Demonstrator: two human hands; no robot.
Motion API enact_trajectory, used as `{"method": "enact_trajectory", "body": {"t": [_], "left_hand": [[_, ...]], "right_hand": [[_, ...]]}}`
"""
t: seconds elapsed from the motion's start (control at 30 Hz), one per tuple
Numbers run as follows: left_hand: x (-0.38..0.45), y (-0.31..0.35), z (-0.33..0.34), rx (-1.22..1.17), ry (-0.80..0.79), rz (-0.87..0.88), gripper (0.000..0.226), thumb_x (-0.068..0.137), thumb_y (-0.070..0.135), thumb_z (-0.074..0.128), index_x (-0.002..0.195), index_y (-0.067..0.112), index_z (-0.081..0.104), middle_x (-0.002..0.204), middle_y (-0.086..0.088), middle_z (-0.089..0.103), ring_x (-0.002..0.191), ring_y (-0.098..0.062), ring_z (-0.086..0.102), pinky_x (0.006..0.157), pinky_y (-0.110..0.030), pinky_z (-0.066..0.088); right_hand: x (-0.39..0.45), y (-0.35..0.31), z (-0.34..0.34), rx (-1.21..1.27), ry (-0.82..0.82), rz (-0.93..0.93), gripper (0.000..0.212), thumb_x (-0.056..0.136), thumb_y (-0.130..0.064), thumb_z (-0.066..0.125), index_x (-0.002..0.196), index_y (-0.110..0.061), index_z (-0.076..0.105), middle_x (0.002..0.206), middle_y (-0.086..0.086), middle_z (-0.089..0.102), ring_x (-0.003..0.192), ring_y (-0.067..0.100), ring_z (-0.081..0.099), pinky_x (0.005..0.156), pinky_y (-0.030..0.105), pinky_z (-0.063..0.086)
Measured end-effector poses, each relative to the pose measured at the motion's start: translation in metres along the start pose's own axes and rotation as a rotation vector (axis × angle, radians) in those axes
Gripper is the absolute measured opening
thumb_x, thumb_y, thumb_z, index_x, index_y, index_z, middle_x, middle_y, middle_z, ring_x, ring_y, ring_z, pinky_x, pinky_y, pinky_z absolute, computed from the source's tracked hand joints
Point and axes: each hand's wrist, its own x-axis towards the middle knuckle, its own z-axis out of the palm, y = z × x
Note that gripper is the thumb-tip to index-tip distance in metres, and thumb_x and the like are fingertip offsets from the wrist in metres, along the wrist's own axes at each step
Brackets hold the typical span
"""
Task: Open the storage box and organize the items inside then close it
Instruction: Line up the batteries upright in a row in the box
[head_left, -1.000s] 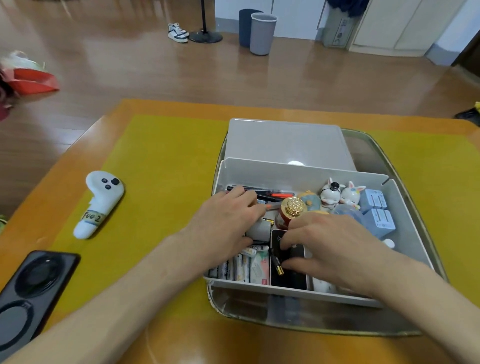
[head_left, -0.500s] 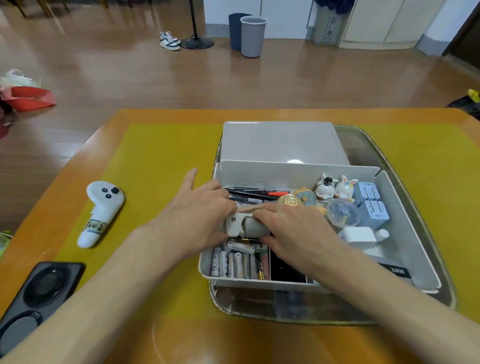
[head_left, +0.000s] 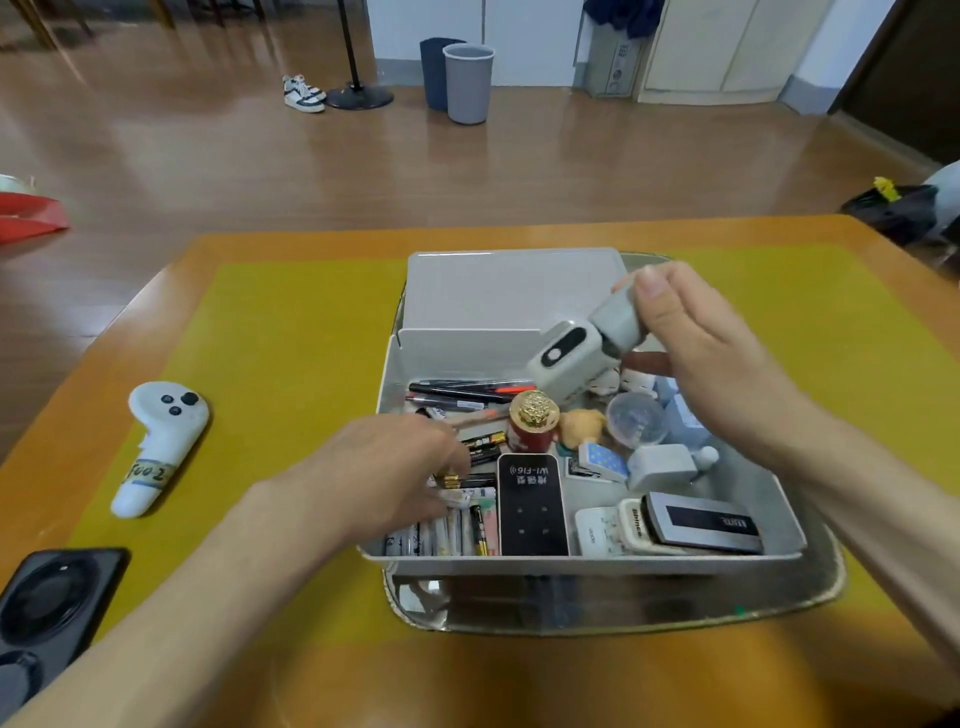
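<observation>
The open white storage box (head_left: 582, 564) sits on a metal tray (head_left: 810, 597), its lid (head_left: 514, 288) lying behind it. My right hand (head_left: 696, 358) holds a grey-white handheld device (head_left: 576, 358) by one end, lifted above the box's back right. My left hand (head_left: 400, 467) reaches low into the box's left side, fingers curled over the loose batteries (head_left: 457, 530); I cannot tell if it holds one. Inside lie pens (head_left: 462, 392), a gold-capped red jar (head_left: 532, 421), a black Wi-Fi remote (head_left: 530, 506), a clear ball (head_left: 636, 418) and a black-and-silver case (head_left: 701, 522).
A white game controller (head_left: 158, 441) lies on the yellow mat (head_left: 291, 353) to the left. A black device (head_left: 49, 603) sits at the table's front left corner. Bins (head_left: 460, 78) and a shoe (head_left: 304, 93) stand on the floor beyond.
My right hand lifted the grey-white device out of the box, up and to the right. My left hand shifted right, down onto the batteries.
</observation>
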Motion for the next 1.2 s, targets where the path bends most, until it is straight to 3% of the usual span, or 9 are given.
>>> {"method": "enact_trajectory", "body": {"t": [0.13,0.27,0.37,0.5,0.6,0.77,0.93,1.07,1.2], "left_hand": [[0.007,0.006,0.006,-0.001,-0.043,0.027,0.018,0.089,0.038,0.069,0.106,0.035,0.065,0.109,0.016,0.064,0.100,-0.012,0.062,0.075,-0.030,0.050],[0.012,0.008,0.008,-0.018,-0.069,0.029,0.026,0.090,0.028,0.066,0.115,0.035,0.064,0.114,0.016,0.062,0.103,-0.010,0.060,0.082,-0.031,0.054],[0.016,0.009,0.010,0.000,-0.079,0.031,0.025,0.090,0.027,0.064,0.113,0.034,0.064,0.112,0.016,0.062,0.102,-0.010,0.059,0.080,-0.028,0.051],[0.020,0.010,0.007,-0.012,-0.108,0.020,0.015,0.084,0.025,0.064,0.098,0.030,0.061,0.102,0.012,0.062,0.093,-0.014,0.059,0.079,-0.032,0.052],[0.021,0.011,0.002,-0.148,-0.055,-0.025,0.012,0.083,0.030,0.066,0.089,0.031,0.056,0.089,0.014,0.062,0.080,-0.009,0.058,0.074,-0.031,0.053],[0.027,0.028,0.003,-0.545,0.179,-0.111,0.011,0.080,0.025,0.069,0.085,0.031,0.062,0.069,0.012,0.065,0.066,-0.005,0.062,0.066,-0.032,0.057],[0.031,0.019,0.006,-0.563,0.158,-0.242,0.010,0.080,0.025,0.067,0.089,0.030,0.067,0.074,0.009,0.068,0.072,-0.011,0.064,0.069,-0.039,0.057],[0.029,0.015,0.007,-0.536,0.146,-0.284,0.010,0.081,0.027,0.066,0.091,0.031,0.065,0.077,0.010,0.066,0.073,-0.010,0.063,0.067,-0.034,0.056],[0.030,0.016,0.004,-0.542,0.136,-0.258,0.014,0.082,0.026,0.064,0.095,0.030,0.066,0.076,0.012,0.066,0.073,-0.007,0.062,0.064,-0.028,0.053]], "right_hand": [[-0.002,-0.001,-0.011,0.068,0.053,0.031,0.075,0.088,-0.075,0.039,0.096,-0.004,0.060,0.085,0.014,0.069,0.074,0.021,0.067,0.059,0.032,0.055],[-0.006,0.005,-0.021,0.064,0.087,0.041,0.059,0.097,-0.068,0.036,0.072,-0.023,0.064,0.062,-0.006,0.061,0.054,0.007,0.058,0.049,0.021,0.045],[-0.004,0.024,-0.032,-0.190,0.058,0.104,0.069,0.095,-0.072,0.041,0.081,-0.005,0.052,0.069,0.003,0.045,0.059,0.016,0.044,0.055,0.033,0.039],[-0.010,0.036,-0.031,-0.104,-0.048,0.259,0.064,0.072,-0.076,0.063,0.092,-0.015,0.058,0.073,-0.001,0.070,0.062,0.011,0.070,0.047,0.026,0.052],[-0.012,0.041,-0.027,-0.065,-0.108,0.268,0.064,0.071,-0.079,0.066,0.092,-0.020,0.057,0.090,0.010,0.076,0.076,0.022,0.077,0.051,0.031,0.056],[-0.014,0.037,-0.017,-0.022,-0.195,0.303,0.058,0.078,-0.069,0.065,0.105,-0.018,0.062,0.082,-0.003,0.075,0.075,0.018,0.076,0.052,0.033,0.058],[-0.022,0.037,0.014,-0.020,-0.349,0.342,0.039,0.080,-0.058,0.068,0.101,-0.025,0.066,0.087,-0.004,0.071,0.086,0.016,0.076,0.060,0.042,0.063],[-0.025,0.037,0.031,-0.303,-0.468,0.212,0.047,0.088,-0.063,0.059,0.096,-0.017,0.066,0.075,-0.003,0.063,0.067,0.012,0.063,0.059,0.042,0.057],[-0.025,0.041,0.032,-0.566,-0.497,0.095,0.051,0.092,-0.062,0.057,0.107,-0.014,0.068,0.089,0.002,0.070,0.077,0.014,0.062,0.075,0.046,0.053]]}}
